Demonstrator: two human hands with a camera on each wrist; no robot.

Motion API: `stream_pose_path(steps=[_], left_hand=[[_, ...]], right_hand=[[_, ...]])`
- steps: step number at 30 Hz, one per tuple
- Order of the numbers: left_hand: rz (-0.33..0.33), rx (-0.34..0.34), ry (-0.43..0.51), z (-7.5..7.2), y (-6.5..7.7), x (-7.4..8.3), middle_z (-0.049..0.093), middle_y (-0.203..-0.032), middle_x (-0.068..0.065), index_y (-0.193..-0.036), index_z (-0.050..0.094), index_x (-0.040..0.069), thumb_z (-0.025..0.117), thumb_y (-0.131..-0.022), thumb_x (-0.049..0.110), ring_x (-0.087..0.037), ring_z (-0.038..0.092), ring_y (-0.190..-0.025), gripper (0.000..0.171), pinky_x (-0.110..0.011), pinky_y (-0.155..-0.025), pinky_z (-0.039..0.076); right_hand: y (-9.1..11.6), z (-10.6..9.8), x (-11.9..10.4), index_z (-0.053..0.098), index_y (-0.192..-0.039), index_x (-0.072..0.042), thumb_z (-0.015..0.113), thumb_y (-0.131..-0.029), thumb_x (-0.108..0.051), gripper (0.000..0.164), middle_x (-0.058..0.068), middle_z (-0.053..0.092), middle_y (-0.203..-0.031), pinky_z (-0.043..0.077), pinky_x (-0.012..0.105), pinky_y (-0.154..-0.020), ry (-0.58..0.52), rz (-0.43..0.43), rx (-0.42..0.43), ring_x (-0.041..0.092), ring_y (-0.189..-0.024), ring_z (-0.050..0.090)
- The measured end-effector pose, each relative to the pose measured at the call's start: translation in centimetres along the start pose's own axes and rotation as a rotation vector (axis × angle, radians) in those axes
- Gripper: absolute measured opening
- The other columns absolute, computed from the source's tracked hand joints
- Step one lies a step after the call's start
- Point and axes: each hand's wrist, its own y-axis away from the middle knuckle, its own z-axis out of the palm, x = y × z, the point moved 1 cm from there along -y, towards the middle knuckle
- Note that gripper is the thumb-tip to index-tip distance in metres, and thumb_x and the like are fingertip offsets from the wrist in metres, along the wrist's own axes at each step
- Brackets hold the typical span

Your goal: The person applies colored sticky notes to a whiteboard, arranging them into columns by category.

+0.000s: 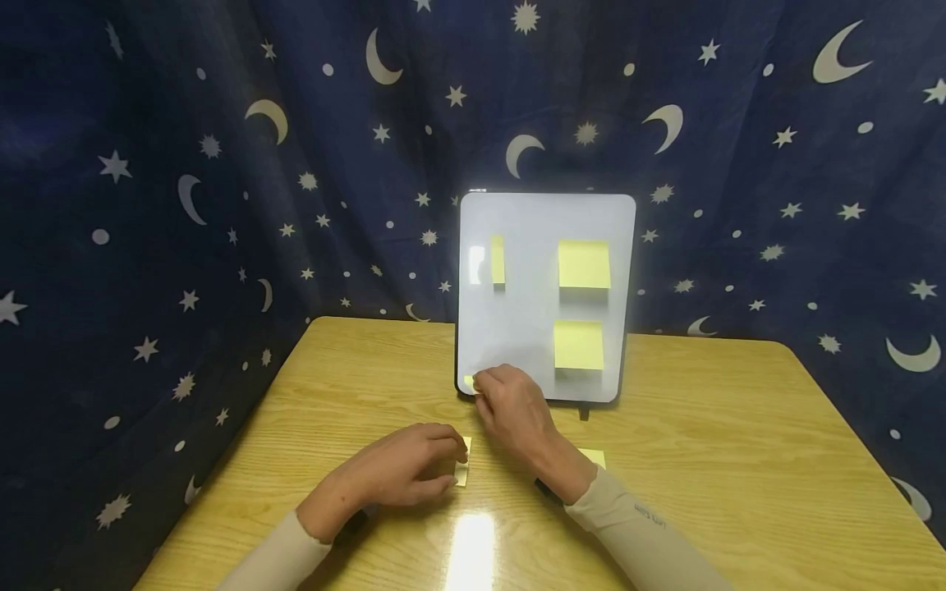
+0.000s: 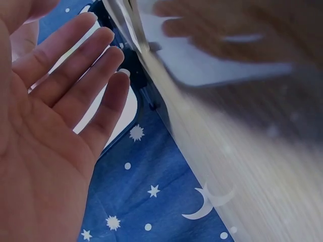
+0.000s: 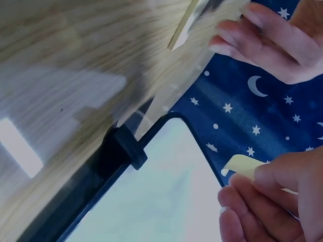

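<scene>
My right hand point(image 1: 517, 412) is at the lower left corner of a small standing whiteboard point(image 1: 528, 217). Between thumb and fingertips it pinches a narrow yellow sticky note point(image 3: 242, 165), whose free end curls outward. Whether the note touches the board I cannot tell. Over the table, my left hand point(image 1: 406, 469) is held with loosely extended fingers point(image 2: 108, 101) and nothing in its palm. Beside its fingertips lies a narrow yellow sticky note pad point(image 1: 462, 473), partly hidden by the hand.
On the board are a narrow yellow note point(image 1: 498, 259), an upper square note point(image 1: 584, 264) and a lower square note point(image 1: 579, 345). Another yellow piece point(image 1: 594, 457) shows behind my right wrist. The wooden table point(image 1: 724, 460) meets a dark blue curtain point(image 1: 332, 164) with moons and stars.
</scene>
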Motion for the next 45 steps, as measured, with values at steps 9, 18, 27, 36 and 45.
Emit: stream_pose_path(steps=[9,18,27,36,45], left_hand=[[-0.086,0.056,0.045,-1.2,-0.4,-0.7,0.067,-0.123,0.006,-0.126,0.072,0.014,0.070,-0.102,0.025,-0.010,0.064,-0.116,0.026,-0.034,-0.102,0.054],[-0.165,0.180,0.105,-1.9,-1.3,-1.7,0.072,-0.123,0.000,-0.126,0.071,0.014,0.072,-0.102,0.025,-0.017,0.068,-0.118,0.027,-0.039,-0.102,0.055],[-0.210,0.303,0.138,-2.2,-1.6,-2.5,0.072,-0.122,0.005,-0.124,0.070,0.018,0.074,-0.100,0.020,-0.012,0.067,-0.118,0.025,-0.041,-0.100,0.056],[-0.318,0.437,0.227,-2.2,-2.5,-3.9,0.072,-0.120,0.001,-0.124,0.072,0.007,0.074,-0.101,0.019,-0.018,0.068,-0.114,0.026,-0.044,-0.090,0.058],[-0.402,0.596,0.319,-1.6,-3.4,-5.8,0.072,-0.118,-0.007,-0.126,0.068,0.006,0.073,-0.101,0.014,-0.025,0.069,-0.111,0.027,-0.052,-0.090,0.059]], right_hand=[[-0.5,-0.1,0.5,0.066,-0.080,-0.006,0.075,-0.073,0.010,0.019,0.006,0.075,-0.088,0.060,0.035,-0.073,0.028,-0.110,0.107,0.026,-0.082,0.073],[-1.0,-0.4,1.0,0.070,-0.082,-0.001,0.071,-0.078,0.009,0.011,0.012,0.079,-0.101,0.060,0.035,-0.081,0.114,-0.176,0.147,0.028,-0.092,0.074],[-1.3,-0.1,2.0,0.071,-0.086,0.004,0.063,-0.089,0.009,0.010,0.014,0.078,-0.105,0.061,0.038,-0.086,0.165,-0.246,0.232,0.029,-0.094,0.074],[-1.7,0.4,3.0,0.071,-0.086,0.005,0.062,-0.096,0.006,0.014,0.016,0.078,-0.104,0.061,0.040,-0.084,0.198,-0.307,0.314,0.031,-0.093,0.073],[-1.8,0.7,3.9,0.072,-0.086,0.006,0.062,-0.098,0.008,0.016,0.017,0.077,-0.104,0.061,0.042,-0.083,0.205,-0.319,0.366,0.032,-0.093,0.073]])
